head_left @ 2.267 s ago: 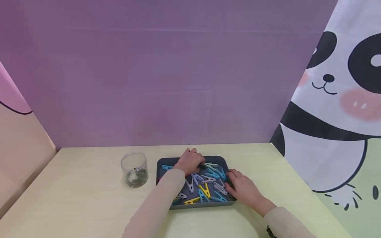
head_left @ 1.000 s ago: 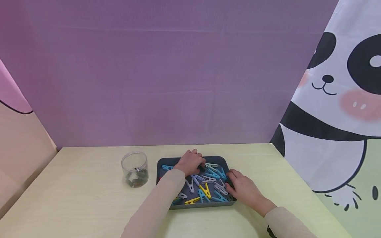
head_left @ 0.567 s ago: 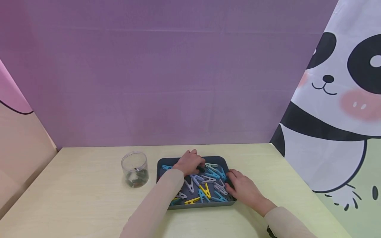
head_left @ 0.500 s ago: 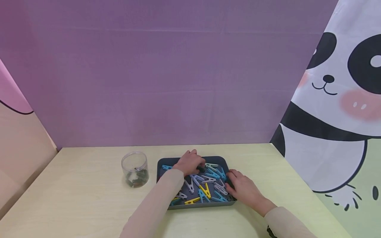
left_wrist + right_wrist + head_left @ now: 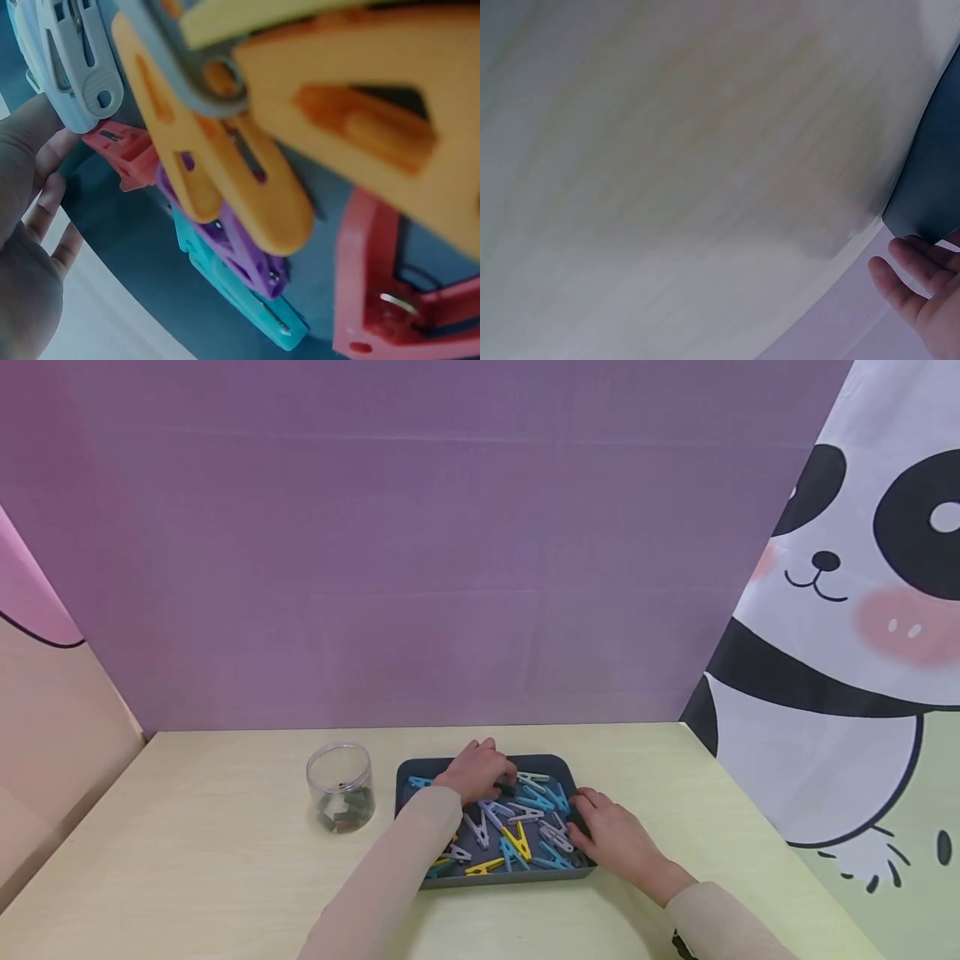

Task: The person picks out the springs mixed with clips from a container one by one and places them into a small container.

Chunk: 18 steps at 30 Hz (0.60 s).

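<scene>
In the head view a dark grey tray [image 5: 495, 881] holds several clothespins, among them yellow [image 5: 516, 840], blue [image 5: 536, 799] and lilac ones. My left hand [image 5: 474, 772] reaches over the tray's far part. Its fingertips pinch a dark green clothespin [image 5: 505, 788], mostly covered by the fingers. In the left wrist view the thumb lies by a white clothespin [image 5: 75, 60], with orange and red ones nearby. My right hand [image 5: 611, 833] grips the tray's right rim. Its bent fingers [image 5: 915, 266] meet the tray's outer corner in the right wrist view.
Left of the tray stands a clear round jar [image 5: 339, 781] without a lid, with several dark green pieces at its bottom. Everything sits on a pale wooden table [image 5: 225, 852]. A purple backdrop rises behind the table's far edge.
The dark green clothespin at my left fingertips has tilted and shifted slightly down. The left forearm has moved a little to the left. My right hand has kept its place on the tray.
</scene>
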Each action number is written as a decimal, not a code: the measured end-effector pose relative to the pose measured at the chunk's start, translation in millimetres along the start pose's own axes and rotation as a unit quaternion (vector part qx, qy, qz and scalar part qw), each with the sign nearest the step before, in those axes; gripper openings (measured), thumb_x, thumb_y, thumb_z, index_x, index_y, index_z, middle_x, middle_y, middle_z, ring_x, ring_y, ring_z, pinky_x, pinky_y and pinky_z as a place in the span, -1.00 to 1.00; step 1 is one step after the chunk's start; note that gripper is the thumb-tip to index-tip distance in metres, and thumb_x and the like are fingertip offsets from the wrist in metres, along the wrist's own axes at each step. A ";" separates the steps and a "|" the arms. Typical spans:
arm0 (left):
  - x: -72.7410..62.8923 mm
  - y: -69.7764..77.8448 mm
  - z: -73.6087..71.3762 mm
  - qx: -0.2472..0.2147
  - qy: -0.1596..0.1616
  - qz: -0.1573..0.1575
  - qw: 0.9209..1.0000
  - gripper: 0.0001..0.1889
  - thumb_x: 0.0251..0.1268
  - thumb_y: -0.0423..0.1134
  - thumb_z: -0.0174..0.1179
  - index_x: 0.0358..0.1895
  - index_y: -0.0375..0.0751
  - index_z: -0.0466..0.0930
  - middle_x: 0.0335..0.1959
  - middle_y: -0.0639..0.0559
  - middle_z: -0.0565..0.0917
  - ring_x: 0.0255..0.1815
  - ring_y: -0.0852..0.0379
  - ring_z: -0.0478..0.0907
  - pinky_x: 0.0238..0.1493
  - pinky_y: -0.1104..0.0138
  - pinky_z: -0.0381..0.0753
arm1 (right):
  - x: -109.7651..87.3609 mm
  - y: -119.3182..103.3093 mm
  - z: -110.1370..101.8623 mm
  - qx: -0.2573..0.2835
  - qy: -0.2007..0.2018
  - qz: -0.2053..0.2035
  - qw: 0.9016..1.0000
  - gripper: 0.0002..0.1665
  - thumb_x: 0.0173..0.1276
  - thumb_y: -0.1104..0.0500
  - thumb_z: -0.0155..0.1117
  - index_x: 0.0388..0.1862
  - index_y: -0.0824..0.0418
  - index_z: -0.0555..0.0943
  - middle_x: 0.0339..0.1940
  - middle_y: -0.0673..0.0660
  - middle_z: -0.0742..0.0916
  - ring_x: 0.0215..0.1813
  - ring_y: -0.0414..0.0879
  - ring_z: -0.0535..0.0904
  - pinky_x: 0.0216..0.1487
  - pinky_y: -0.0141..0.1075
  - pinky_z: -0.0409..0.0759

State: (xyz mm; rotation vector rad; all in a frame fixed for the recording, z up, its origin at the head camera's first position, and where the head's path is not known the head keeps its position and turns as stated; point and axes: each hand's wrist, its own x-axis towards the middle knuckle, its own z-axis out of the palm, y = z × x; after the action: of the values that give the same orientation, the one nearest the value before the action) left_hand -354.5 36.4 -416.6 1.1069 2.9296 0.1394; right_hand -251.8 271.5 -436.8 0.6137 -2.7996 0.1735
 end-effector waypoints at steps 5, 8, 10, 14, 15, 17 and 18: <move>-1.9 -2.0 -1.3 -0.010 -0.003 0.002 1.000 -0.79 0.44 -0.19 0.42 0.06 0.14 0.83 -0.12 0.24 0.81 -0.04 0.19 0.43 0.21 0.26 0.43 | 0.3 -0.9 0.5 0.004 -0.003 0.002 1.000 -0.62 0.43 0.15 0.40 0.09 0.38 0.65 0.16 0.35 0.73 0.10 0.20 0.73 0.18 0.06 0.72; -1.8 -3.1 -1.3 -0.013 -0.003 0.004 1.000 -0.80 0.43 -0.19 0.42 0.04 0.15 0.83 -0.13 0.25 0.81 -0.05 0.20 0.44 0.22 0.25 0.42 | 0.2 -0.8 0.3 0.005 -0.004 0.004 1.000 -0.61 0.43 0.15 0.40 0.10 0.39 0.65 0.16 0.36 0.72 0.11 0.21 0.73 0.19 0.07 0.72; -1.5 -3.3 -1.5 -0.015 -0.003 0.006 1.000 -0.80 0.43 -0.18 0.43 0.03 0.15 0.83 -0.13 0.26 0.81 -0.05 0.20 0.44 0.22 0.25 0.41 | -0.2 -0.8 0.1 0.007 -0.002 0.005 1.000 -0.61 0.42 0.16 0.40 0.10 0.40 0.65 0.15 0.36 0.72 0.11 0.22 0.73 0.18 0.08 0.72; -1.7 -2.9 -3.7 -0.017 0.001 0.012 1.000 -0.81 0.42 -0.18 0.43 0.03 0.15 0.83 -0.10 0.25 0.82 -0.04 0.20 0.45 0.23 0.25 0.42 | -0.8 -0.2 0.6 0.005 0.005 0.003 1.000 -0.62 0.42 0.17 0.40 0.08 0.40 0.65 0.13 0.36 0.72 0.10 0.22 0.73 0.17 0.09 0.72; -2.0 -2.5 -4.5 -0.017 0.002 0.013 1.000 -0.81 0.42 -0.17 0.43 0.03 0.15 0.83 -0.09 0.25 0.82 -0.04 0.19 0.46 0.24 0.24 0.42 | -0.7 0.2 1.1 0.005 0.007 0.002 1.000 -0.62 0.41 0.17 0.40 0.08 0.40 0.65 0.13 0.36 0.73 0.10 0.22 0.73 0.17 0.10 0.72; -3.0 -1.7 -6.5 -0.016 0.004 0.015 1.000 -0.80 0.42 -0.17 0.44 0.04 0.14 0.83 -0.08 0.24 0.82 -0.03 0.19 0.47 0.25 0.23 0.44 | -0.2 0.9 1.7 0.002 0.008 -0.001 1.000 -0.62 0.41 0.17 0.41 0.07 0.39 0.65 0.12 0.35 0.73 0.09 0.21 0.73 0.16 0.09 0.72; -3.3 -1.5 -7.5 -0.015 0.005 0.016 1.000 -0.80 0.42 -0.17 0.44 0.04 0.14 0.83 -0.08 0.23 0.82 -0.04 0.19 0.46 0.26 0.23 0.44 | -0.1 0.7 1.6 0.001 0.009 -0.002 1.000 -0.63 0.41 0.17 0.41 0.07 0.39 0.65 0.12 0.35 0.73 0.09 0.21 0.73 0.16 0.08 0.73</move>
State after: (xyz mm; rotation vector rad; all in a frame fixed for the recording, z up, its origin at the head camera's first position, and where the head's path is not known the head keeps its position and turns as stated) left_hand -353.3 32.5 -409.3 1.1516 2.9107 0.1893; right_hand -252.4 271.9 -438.4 0.6150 -2.7809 0.1816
